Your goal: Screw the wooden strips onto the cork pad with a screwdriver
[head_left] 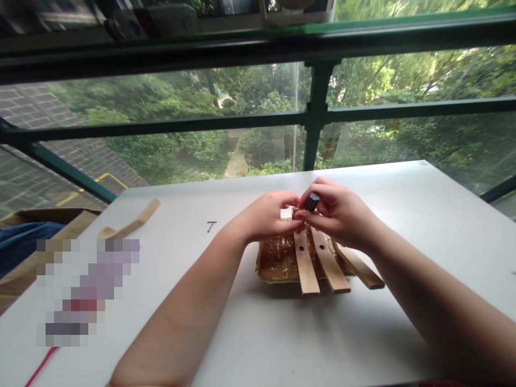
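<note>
My right hand [332,207] is closed around the black fluted handle [312,201] of what looks like a screwdriver; its shaft and tip are hidden. Close beside it, my left hand [274,217] is closed, thumb and fingers bent round a small whitish piece [286,214] that is mostly covered. Below both hands lies a brown, glossy, ridged board [276,260] with small holes and flecks. Across it run a left wooden slat [308,271], a middle wooden slat [332,269] and a right wooden slat [360,267], their near ends jutting past its edge. Dark round holes show in two slats.
Two small metal screws or pins [210,226] lie on the white table [242,333]. A bent wooden piece [139,220] rests at the left, beside a pixelated patch. A red cord [40,368] runs near the left edge. Beyond the table stands a green railing [318,107] with glass.
</note>
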Tool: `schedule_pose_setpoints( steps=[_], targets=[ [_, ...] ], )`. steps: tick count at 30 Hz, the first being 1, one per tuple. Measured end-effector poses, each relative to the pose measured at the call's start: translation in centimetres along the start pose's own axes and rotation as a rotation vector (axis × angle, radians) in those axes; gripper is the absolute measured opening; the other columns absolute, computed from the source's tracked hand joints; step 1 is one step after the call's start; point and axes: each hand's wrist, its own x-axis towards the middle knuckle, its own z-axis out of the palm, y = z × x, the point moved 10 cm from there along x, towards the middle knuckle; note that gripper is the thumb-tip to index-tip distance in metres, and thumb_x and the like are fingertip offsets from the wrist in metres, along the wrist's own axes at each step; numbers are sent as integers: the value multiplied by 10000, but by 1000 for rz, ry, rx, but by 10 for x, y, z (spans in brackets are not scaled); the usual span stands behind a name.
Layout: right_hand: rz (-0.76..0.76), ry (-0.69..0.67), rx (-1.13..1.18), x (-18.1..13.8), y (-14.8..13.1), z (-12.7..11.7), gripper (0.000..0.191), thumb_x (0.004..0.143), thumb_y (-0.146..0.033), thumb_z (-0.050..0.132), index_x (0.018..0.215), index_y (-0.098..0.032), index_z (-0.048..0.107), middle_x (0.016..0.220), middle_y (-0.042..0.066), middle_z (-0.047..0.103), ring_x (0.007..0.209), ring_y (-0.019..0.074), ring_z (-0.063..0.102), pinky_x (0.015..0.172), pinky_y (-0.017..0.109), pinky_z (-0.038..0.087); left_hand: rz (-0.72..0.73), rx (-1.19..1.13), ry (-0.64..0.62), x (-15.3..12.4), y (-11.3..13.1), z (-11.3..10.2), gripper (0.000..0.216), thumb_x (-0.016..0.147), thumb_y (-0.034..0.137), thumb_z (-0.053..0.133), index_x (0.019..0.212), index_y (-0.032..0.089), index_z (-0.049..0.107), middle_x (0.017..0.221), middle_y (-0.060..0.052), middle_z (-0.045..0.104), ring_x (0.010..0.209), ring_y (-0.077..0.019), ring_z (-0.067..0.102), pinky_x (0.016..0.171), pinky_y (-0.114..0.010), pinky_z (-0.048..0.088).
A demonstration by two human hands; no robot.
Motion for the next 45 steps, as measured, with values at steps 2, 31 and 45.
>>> schedule_pose_setpoints(
  steps=[2, 31, 45],
  targets=[
    [11, -2, -9, 0, 1, -1, 89, 821, -243, 688, 806, -179, 628, 834, 2, 489, 679, 112, 468, 638, 254, 371, 7, -32, 2, 2, -1, 2, 233, 830, 297, 658, 1022, 166, 658, 1023, -47, 699, 1000, -193, 652, 937, -309, 512],
    [-90, 133, 63, -8, -18, -30, 69, 852, -265, 674, 854, -200, 652, 869, 43, 697, 670, 143, 569, 581, 296, 424, 51, -43, -18, 5, 6, 4, 137, 831, 299, 676, 857, 181, 741, 1063, -51, 686, 1032, -199, 640, 952, -310, 493],
    [-195, 118, -46, -15, -44, -24, 34, 851, -182, 629, 872, -173, 655, 837, 55, 659, 625, 122, 486, 591, 288, 405, 58, -240, 85, -1, 16, -6, 225, 763, 282, 767, 805, 141, 597, 894, -32, 642, 866, -147, 608, 855, -279, 517]
  ],
)
